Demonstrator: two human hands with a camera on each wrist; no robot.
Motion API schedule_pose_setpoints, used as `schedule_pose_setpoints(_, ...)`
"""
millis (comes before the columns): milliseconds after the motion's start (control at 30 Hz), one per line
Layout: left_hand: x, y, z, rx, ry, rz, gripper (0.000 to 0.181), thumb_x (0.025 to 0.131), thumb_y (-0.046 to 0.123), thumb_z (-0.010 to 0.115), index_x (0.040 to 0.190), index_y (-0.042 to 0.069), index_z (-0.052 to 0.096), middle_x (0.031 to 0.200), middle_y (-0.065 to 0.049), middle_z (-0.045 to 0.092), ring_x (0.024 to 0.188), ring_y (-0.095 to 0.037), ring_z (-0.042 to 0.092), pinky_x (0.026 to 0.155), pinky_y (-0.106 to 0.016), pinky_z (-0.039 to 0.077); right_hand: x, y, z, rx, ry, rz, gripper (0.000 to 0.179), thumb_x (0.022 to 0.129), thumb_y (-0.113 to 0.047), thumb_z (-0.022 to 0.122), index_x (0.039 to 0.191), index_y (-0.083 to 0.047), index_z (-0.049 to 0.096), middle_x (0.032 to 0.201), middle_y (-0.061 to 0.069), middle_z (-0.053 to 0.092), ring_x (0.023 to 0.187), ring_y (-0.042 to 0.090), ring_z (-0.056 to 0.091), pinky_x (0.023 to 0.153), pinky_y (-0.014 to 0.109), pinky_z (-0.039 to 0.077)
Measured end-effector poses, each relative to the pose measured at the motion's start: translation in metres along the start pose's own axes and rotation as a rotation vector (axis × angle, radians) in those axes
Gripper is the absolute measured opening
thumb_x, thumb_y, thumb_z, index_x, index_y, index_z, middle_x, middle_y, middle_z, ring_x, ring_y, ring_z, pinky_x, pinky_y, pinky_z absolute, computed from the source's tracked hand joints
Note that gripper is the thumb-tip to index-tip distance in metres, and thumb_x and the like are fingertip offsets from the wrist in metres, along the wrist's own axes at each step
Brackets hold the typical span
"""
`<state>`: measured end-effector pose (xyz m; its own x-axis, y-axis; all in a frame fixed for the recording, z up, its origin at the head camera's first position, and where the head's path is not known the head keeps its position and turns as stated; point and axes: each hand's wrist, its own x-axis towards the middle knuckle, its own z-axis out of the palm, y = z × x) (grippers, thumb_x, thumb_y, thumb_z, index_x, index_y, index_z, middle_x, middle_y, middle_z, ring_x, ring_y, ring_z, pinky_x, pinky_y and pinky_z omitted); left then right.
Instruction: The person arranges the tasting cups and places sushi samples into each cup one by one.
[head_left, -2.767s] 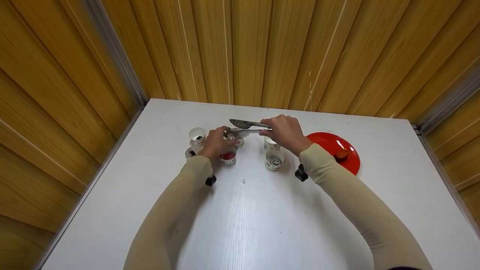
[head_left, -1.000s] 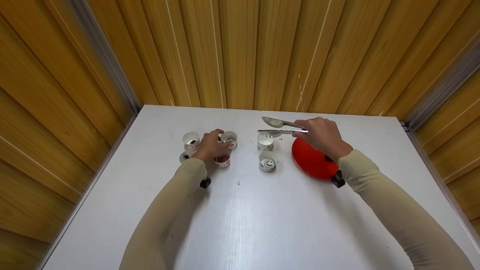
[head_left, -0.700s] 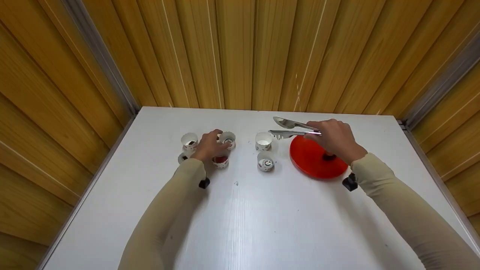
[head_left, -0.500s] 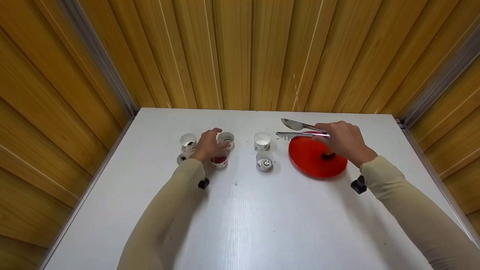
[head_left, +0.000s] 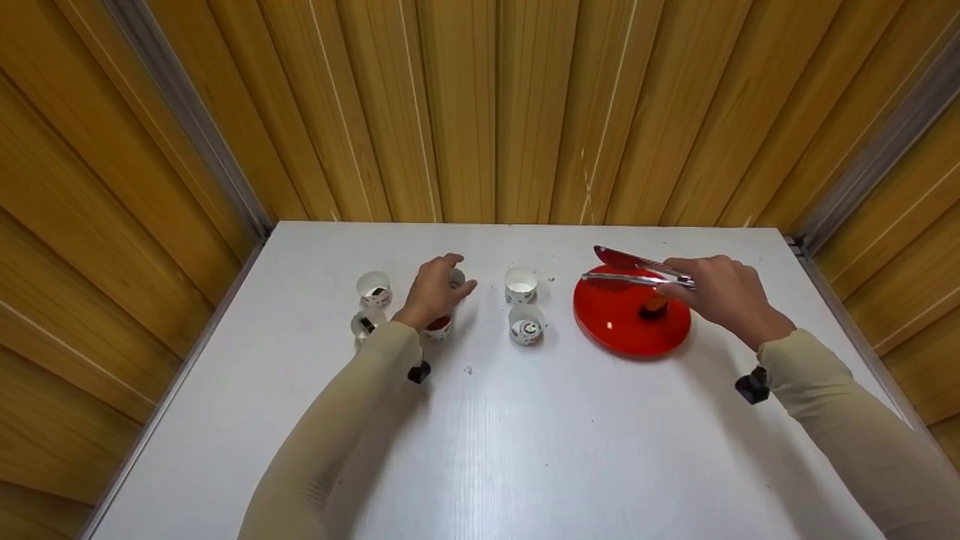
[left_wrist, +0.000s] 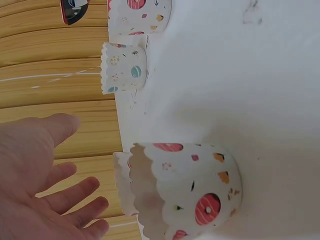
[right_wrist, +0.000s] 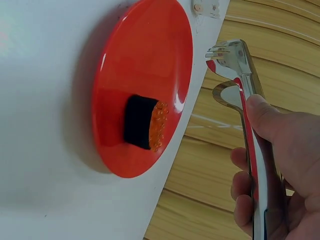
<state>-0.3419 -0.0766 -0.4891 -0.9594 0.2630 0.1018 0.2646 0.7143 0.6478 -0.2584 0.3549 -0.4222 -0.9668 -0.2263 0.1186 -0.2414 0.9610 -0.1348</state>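
My left hand hovers with spread fingers over the left group of paper cups, touching none that I can see. Below it sits a paper cup with something red inside; another cup is partly hidden behind the fingers. In the left wrist view, a donut-patterned cup stands beside the hand. My right hand grips metal tongs, whose arms are spread apart above the red plate. On that plate lies a roe-topped sushi piece wrapped in black. Nothing is between the tong tips.
Two more cups, a back one and a front one, stand at the left with dark items inside. A back cup and a front cup stand mid-table. A wood-patterned wall borders the white table.
My right hand has carried the tongs rightward from the left cups to above the red plate. My left hand has lifted slightly off the cup area, fingers still spread.
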Motion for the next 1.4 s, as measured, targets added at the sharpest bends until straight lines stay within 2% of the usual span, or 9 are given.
schedule_pose_setpoints(267,0.002,0.015,0.015,-0.029,0.013,0.027,0.052,0.097,0.027,0.074,0.141,0.003,0.058,0.136,-0.017,0.064,0.131,-0.033,0.057,0.111,-0.044,0.043,-0.014,0.012,-0.001,0.006,-0.007,0.029,0.044,0.092,-0.033,0.078,0.129,-0.010,0.071,0.099,0.018,0.075,0.071,0.027,0.059,0.050,0.035,0.041)
schedule_pose_setpoints(500,0.007,0.026,0.027,0.015,-0.003,0.034,0.051,0.099,0.034,0.071,0.141,0.008,0.060,0.135,-0.013,0.066,0.129,-0.030,0.058,0.112,-0.048,0.039,-0.027,0.024,-0.001,-0.006,0.007,0.029,0.045,0.092,-0.039,0.077,0.126,-0.010,0.072,0.100,0.018,0.076,0.070,0.025,0.060,0.050,0.034,0.041)
schedule_pose_setpoints(667,0.009,0.030,0.035,-0.013,-0.018,0.055,0.050,0.100,0.032,0.069,0.141,0.005,0.059,0.135,-0.016,0.065,0.129,-0.031,0.059,0.109,-0.043,0.045,-0.033,0.030,-0.002,-0.005,-0.012,0.040,0.046,0.092,-0.039,0.078,0.126,-0.008,0.072,0.100,0.019,0.075,0.071,0.026,0.059,0.051,0.034,0.043)
schedule_pose_setpoints(933,0.012,0.030,0.044,-0.030,-0.041,0.067,0.052,0.101,0.028,0.069,0.142,0.000,0.057,0.137,-0.020,0.063,0.131,-0.033,0.057,0.111,-0.043,0.043,-0.041,0.036,-0.007,0.001,-0.038,0.051,0.044,0.091,-0.034,0.080,0.125,-0.008,0.072,0.100,0.018,0.075,0.070,0.025,0.058,0.052,0.033,0.041)
schedule_pose_setpoints(1167,0.013,0.028,0.053,-0.040,-0.083,-0.001,0.055,0.102,0.029,0.068,0.148,0.005,0.053,0.144,-0.015,0.059,0.136,-0.029,0.053,0.113,-0.041,0.041,-0.044,0.042,-0.008,0.011,-0.071,0.058,0.047,0.091,-0.037,0.079,0.125,-0.006,0.072,0.107,0.022,0.074,0.078,0.029,0.064,0.056,0.035,0.046)
schedule_pose_setpoints(1400,0.013,0.030,0.055,-0.037,-0.108,-0.041,0.055,0.102,0.029,0.067,0.150,0.008,0.051,0.147,-0.013,0.058,0.139,-0.027,0.051,0.114,-0.043,0.040,-0.049,0.047,-0.009,0.019,-0.076,0.066,0.048,0.091,-0.036,0.080,0.124,-0.004,0.072,0.108,0.023,0.074,0.083,0.032,0.065,0.063,0.044,0.052)
